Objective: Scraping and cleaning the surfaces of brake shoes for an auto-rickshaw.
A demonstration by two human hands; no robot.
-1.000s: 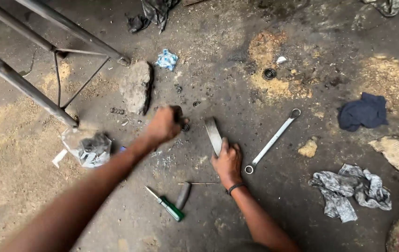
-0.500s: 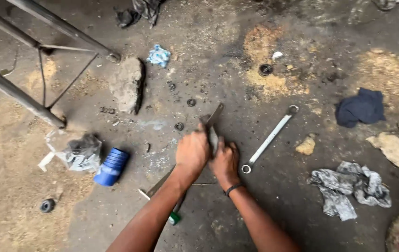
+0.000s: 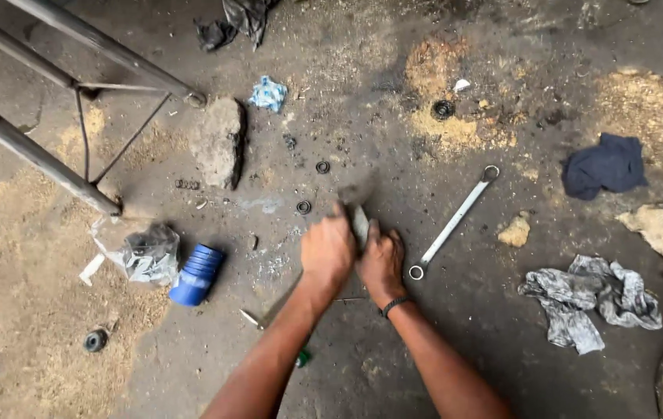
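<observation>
Grey metal strip (image 3: pixel 359 223) sat gripped between both fists, left hand (image 3: pixel 328 250) and right hand (image 3: pixel 381 262) touching; a spanner (image 3: pixel 452 223) lay beside.

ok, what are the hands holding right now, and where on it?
Both hands close on one flat grey metal piece on the floor. The left hand and right hand grip its lower part; its upper end sticks out, blurred. What exactly it is cannot be told.
</observation>
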